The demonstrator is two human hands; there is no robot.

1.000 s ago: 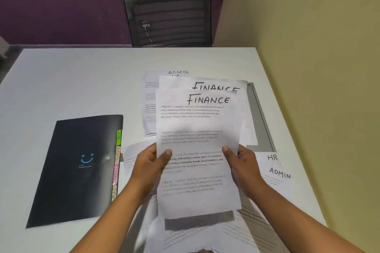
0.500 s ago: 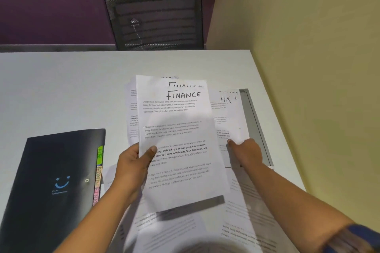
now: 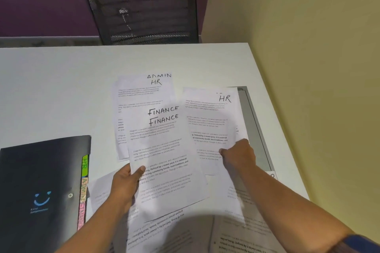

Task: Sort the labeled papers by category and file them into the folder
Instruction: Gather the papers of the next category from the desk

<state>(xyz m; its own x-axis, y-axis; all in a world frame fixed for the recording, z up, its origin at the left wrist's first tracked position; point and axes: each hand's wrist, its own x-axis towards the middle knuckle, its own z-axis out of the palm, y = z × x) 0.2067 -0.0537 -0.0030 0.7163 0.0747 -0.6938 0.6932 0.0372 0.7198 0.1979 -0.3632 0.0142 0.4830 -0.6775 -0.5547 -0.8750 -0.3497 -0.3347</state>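
FINANCE sheets (image 3: pixel 164 160), two stacked w/ both headings showing, are gripped at their left edge by L hand (image 3: pixel 124 188): thumb (image 3: pixel 141 170) on top, other fingers hidden underneath. Sheets are tilted, held over table (image 3: pixel 61 88) at centre front. R hand (image 3: pixel 239 157) has fingers curled, pinching HR sheet (image 3: pixel 207 121) near its right edge. That sheet sits just right of FINANCE sheets, edges overlapping, partly over grey board (image 3: pixel 254 129). Behind: pile (image 3: pixel 141 92) w/ ADMIN & HR headings. Left: black folder (image 3: pixel 41 170), closed, tabs (image 3: pixel 84 187) along its right edge. More sheets (image 3: pixel 236 230) at front. Chair (image 3: pixel 139 6) at far side.
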